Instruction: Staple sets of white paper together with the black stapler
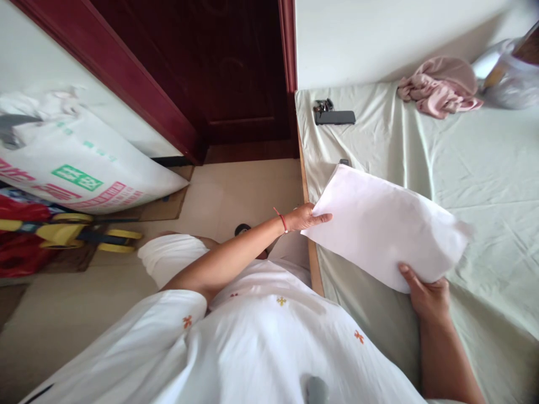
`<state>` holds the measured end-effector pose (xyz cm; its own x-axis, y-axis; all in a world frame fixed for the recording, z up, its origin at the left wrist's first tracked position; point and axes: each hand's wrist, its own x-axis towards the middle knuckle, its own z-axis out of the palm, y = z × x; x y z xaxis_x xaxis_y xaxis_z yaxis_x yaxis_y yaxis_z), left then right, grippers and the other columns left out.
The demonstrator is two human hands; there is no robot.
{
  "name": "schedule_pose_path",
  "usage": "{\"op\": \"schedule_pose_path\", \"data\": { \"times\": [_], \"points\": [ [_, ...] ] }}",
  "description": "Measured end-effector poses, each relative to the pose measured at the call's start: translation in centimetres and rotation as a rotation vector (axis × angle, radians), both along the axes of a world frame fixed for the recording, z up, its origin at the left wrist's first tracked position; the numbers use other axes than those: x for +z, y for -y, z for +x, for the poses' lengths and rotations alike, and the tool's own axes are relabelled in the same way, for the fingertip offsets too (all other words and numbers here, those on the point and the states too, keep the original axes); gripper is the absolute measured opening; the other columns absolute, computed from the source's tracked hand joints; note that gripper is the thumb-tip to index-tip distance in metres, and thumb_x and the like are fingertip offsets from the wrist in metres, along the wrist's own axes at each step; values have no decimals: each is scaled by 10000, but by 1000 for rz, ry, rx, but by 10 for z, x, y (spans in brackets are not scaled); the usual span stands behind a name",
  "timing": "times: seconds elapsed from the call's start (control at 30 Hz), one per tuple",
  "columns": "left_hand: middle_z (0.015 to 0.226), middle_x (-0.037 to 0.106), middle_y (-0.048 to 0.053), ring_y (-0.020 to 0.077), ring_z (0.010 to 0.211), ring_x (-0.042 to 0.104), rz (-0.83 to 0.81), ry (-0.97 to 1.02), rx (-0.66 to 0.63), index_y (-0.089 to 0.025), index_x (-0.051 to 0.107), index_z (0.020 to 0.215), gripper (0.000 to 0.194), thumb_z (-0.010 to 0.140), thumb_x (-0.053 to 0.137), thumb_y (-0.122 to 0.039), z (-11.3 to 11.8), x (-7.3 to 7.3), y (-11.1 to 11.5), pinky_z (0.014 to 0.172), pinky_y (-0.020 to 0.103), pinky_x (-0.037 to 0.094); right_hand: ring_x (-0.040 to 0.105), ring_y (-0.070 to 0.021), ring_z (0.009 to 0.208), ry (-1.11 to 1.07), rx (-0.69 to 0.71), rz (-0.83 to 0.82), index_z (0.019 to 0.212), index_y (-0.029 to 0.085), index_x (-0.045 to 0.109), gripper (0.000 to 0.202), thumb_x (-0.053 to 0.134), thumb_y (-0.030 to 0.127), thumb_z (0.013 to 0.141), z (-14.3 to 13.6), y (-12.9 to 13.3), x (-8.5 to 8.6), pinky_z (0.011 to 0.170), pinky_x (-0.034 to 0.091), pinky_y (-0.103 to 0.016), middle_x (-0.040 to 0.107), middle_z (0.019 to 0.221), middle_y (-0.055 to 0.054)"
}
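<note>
A white sheet of paper (374,219) is held up between both hands above a cloth-covered surface. My left hand (309,217), with a red string on its wrist, pinches the sheet's left edge, the thumb on top. At the lower right edge my right hand (427,289) grips the paper, its thumb on the upper face and the other fingers mostly hidden beneath. The far right corner of the sheet is blurred. A small dark object (344,162) shows just beyond the paper's upper left corner.
On the pale green cloth (484,163) lie a dark case (336,117) with keys, a pink cloth (440,90) and a plastic bag (516,81). A dark red door (236,67) stands ahead. Left are a large white sack (96,163) and a yellow wheeled object (63,231).
</note>
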<state>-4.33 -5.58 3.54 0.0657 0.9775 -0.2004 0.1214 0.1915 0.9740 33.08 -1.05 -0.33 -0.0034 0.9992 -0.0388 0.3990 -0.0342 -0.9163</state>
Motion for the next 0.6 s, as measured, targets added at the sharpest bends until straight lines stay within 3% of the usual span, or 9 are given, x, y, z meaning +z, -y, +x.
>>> {"op": "schedule_pose_path", "data": {
  "times": [0.17,0.37,0.47,0.6],
  "points": [
    [981,791,92,274,1017,731,-19,-17,7,-149,760,1014,534,758,772,-617,3,-1,0,915,375,574,711,-226,861,-11,28,-12,852,152,782,350,868,436,666,5,-2,-5,742,608,-335,797,944,-104],
    [1028,782,115,273,975,730,-5,3,66,-126,741,1030,632,766,712,-700,-7,-4,6,876,387,583,645,-172,623,17,81,-67,879,151,798,336,849,436,709,2,-3,-1,504,504,-266,765,768,-61],
    [1058,772,103,272,1049,706,29,-25,46,-138,738,1035,612,794,684,-698,-13,-1,15,937,403,564,652,-176,664,-30,49,40,897,165,806,320,850,423,713,-2,-1,-2,600,558,-305,764,773,-48],
    [1107,753,100,258,1120,667,119,-1,21,-138,724,1086,611,788,706,-672,-12,5,19,977,395,542,689,-244,829,-112,-53,222,821,181,773,287,836,445,727,0,-1,-9,885,581,-484,770,828,-67]
  ]
}}
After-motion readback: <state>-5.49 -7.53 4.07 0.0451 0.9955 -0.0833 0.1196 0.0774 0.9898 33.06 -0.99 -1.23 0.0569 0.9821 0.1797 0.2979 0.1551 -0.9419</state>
